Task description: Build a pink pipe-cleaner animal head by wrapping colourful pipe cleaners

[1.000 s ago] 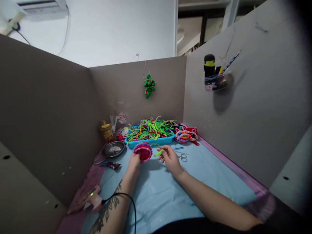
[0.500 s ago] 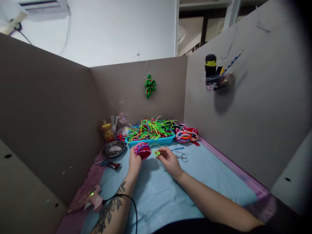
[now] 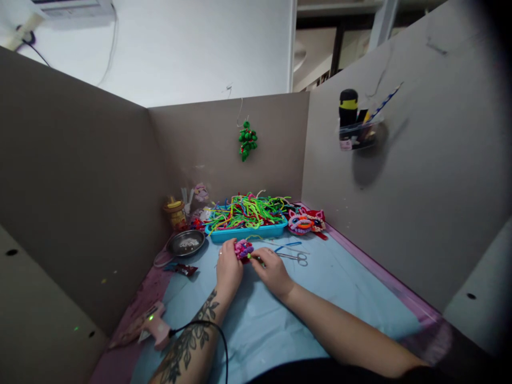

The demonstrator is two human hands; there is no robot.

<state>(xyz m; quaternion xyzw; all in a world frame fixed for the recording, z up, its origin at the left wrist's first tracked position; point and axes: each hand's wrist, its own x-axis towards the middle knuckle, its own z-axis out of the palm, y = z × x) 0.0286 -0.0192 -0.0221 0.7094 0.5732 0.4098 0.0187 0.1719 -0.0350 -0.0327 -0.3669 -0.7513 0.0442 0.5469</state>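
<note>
My left hand (image 3: 229, 265) is wrapped round a pink, purple and red pipe-cleaner piece (image 3: 244, 249), covering its left side. From the right, my right hand (image 3: 271, 271) pinches a small bright green pipe-cleaner piece (image 3: 250, 256) against the front of it. Most of the green piece is hidden by the fingers. Just beyond my right hand lie scissors (image 3: 301, 260) and a blue pipe cleaner (image 3: 288, 245). Behind both hands stands a light blue tray (image 3: 248, 233) heaped with pipe cleaners (image 3: 256, 211), mostly green.
A pink glue gun (image 3: 158, 326) lies at the left, its black cord (image 3: 216, 323) running over my left forearm. A metal dish (image 3: 176, 246) with small white bits and a jar (image 3: 176, 217) are at the back left. Finished-looking pipe-cleaner pieces (image 3: 306, 221) sit right of the tray. Grey panels surround the table.
My left hand has turned the pink and purple piece, so its red opening no longer faces me. My right hand has brought the green piece left, up to it.
</note>
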